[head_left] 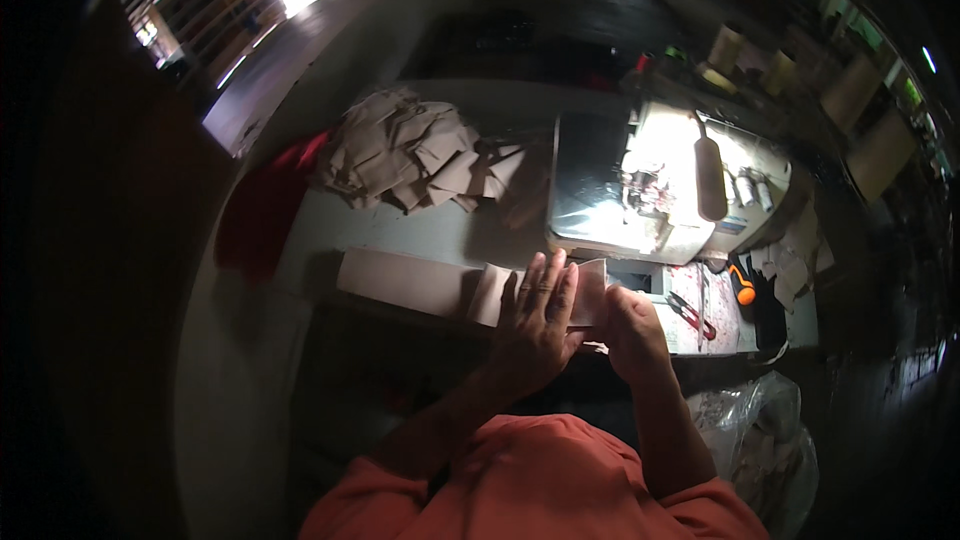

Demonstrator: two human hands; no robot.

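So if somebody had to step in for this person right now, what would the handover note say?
Left hand: flat, fingers spread, pressing a beige fabric piece on the table edge.
Right hand: gripping the same piece's right end, just in front of the sewing machine.
Nearby: a heap of similar beige pieces behind to the left, red-handled snips to the right.
Done: piece laid flat before the machine. Left: it is not yet under the needle, as far as shows.

Left hand (540, 315) lies flat with fingers spread forward; right hand (630, 325) is curled closed just beside it.
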